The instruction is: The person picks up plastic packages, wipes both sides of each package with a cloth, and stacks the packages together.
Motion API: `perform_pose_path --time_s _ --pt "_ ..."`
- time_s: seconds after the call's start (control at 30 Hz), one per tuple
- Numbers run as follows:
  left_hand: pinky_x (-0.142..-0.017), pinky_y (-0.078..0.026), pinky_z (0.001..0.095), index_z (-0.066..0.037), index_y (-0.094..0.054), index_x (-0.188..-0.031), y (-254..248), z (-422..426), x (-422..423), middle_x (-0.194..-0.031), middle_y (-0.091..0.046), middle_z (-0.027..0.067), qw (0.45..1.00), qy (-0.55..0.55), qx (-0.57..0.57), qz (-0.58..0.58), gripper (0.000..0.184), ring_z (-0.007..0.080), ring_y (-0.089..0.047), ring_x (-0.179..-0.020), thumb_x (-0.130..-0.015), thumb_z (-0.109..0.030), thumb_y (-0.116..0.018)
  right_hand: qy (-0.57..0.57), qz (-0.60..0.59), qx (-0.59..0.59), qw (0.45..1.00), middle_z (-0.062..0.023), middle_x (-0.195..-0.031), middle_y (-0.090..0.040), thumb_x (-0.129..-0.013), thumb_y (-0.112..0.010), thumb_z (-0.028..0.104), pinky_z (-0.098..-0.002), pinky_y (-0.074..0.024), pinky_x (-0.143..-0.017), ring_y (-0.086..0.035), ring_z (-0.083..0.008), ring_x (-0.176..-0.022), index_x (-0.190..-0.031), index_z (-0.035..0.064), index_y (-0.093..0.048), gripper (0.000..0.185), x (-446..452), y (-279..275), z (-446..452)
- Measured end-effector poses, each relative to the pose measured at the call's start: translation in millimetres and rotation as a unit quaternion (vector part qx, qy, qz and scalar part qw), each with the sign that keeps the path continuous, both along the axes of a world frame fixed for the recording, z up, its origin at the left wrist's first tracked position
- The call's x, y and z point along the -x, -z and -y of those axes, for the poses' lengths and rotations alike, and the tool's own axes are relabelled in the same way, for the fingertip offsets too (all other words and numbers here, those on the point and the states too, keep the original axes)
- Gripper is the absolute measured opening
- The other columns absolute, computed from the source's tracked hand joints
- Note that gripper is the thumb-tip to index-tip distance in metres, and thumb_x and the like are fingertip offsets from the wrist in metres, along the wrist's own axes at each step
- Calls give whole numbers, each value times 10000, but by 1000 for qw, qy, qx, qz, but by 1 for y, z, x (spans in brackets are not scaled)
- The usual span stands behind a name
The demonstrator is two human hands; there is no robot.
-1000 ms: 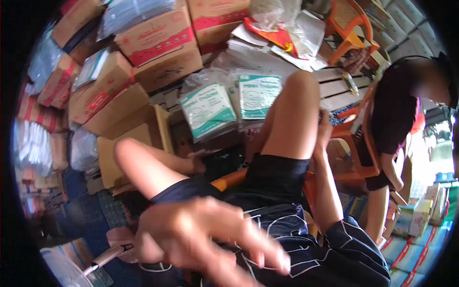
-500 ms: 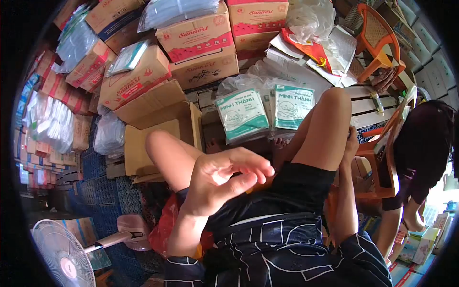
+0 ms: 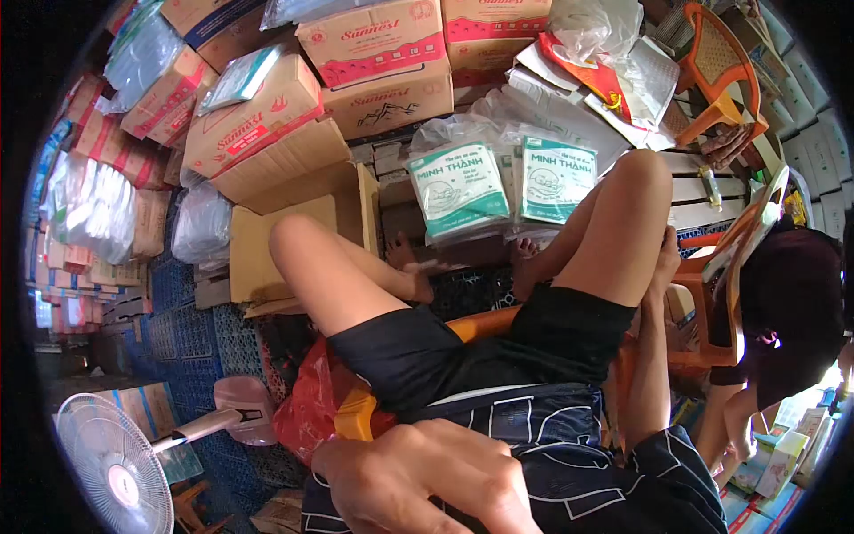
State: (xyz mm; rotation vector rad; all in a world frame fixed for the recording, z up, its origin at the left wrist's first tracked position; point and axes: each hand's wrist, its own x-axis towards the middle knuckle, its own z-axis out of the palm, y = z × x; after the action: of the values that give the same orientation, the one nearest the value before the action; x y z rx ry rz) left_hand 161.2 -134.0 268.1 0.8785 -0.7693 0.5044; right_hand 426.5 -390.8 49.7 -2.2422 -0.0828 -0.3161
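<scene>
My left hand is raised close to the camera at the bottom middle, over my dark patterned shirt. Its knuckles are bent, a gap shows between the fingers, and nothing is seen in it; the fingertips run out of view. Against the outer side of my right knee lies my right hand, its fingers mostly hidden by the leg. On the floor in front of my feet are two stacks of green-and-white MINH THANH packets in clear plastic, a left stack and a right stack.
An opened cardboard box stands beside my left leg. Stacked Sunnest cartons rise behind it. A fan is at lower left. Orange chairs stand on the right, where another person bends over boxes. Flattened cardboard and plastic bags lie at the back.
My left hand has moved down and toward the camera, turning from a loosely curved side view to bent knuckles. My right hand stays by the knee. The view has shifted slightly.
</scene>
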Motion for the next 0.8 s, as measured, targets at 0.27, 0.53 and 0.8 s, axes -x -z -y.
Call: perform_pose_path --time_s 0.27,0.53,0.8 --pt "-540 -480 236 14 -734 -847 5 -3 4 -837 -709 118 1000 -16 9 17 65 168 -647 -661 -819 -44 -730 -53 5 -27 998 -156 -963 -697 -847 -704 193 -340 -502 -740 -653 -212 -831 -1096 3 -579 337 -2 5 5" --pt "-504 -433 355 13 -552 -749 3 -28 16 -814 -581 124 993 42 -103 -37 299 256 -576 -655 -971 -174 -480 -47 -22 -25 998 -156 -987 -700 -863 -681 204 -331 -497 -745 -662 -229 -866 -1071 0 -570 312 5 -5 -1" --pt "-527 -425 361 65 -580 -686 0 -29 17 -731 -601 225 995 47 -74 -37 268 336 -639 -642 -920 -22 -483 -51 -6 -32 998 -138 -990 -702 -872 -655 193 -323 -494 -749 -659 -212 -866 -1074 17 -580 278 -3 8 8"
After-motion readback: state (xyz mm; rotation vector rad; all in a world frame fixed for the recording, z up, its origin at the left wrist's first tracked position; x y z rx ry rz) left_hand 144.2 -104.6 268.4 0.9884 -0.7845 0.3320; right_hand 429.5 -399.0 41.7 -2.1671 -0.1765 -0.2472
